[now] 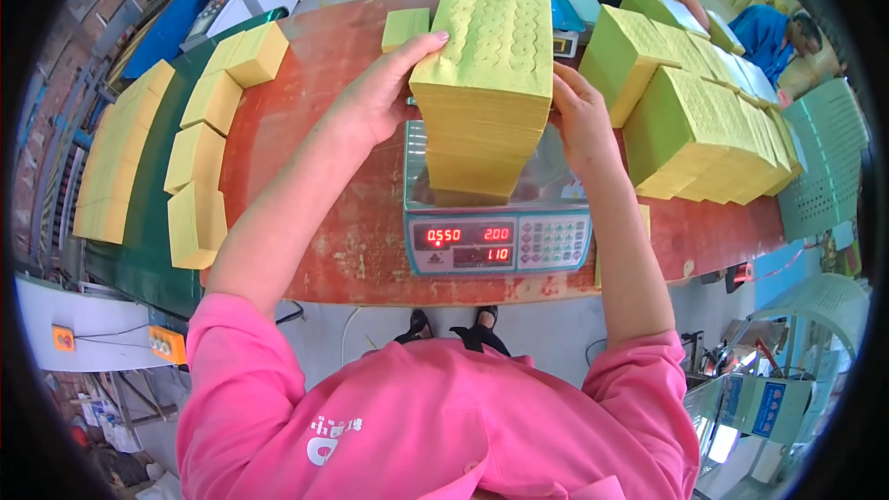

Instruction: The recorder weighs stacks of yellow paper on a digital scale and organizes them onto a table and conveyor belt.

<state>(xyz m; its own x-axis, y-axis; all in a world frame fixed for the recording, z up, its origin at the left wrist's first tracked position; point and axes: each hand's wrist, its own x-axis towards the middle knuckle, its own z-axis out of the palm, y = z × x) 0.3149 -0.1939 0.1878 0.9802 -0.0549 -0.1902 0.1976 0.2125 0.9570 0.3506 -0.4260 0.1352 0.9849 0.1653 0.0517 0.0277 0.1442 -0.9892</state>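
Observation:
A tall stack of yellow paper, its top sheet embossed with rows of round patterns, stands upright on a digital scale with a lit red display. My left hand grips the stack's upper left side, thumb on the top edge. On the opposite side my right hand is pressed against the stack, its fingertips partly hidden behind the paper. Most of the scale's weighing plate is covered by the stack.
The scale stands on a worn red table. Yellow paper blocks line the green surface at left. More embossed stacks crowd the right side, and a small yellow block lies behind my left hand. Another person is at far right.

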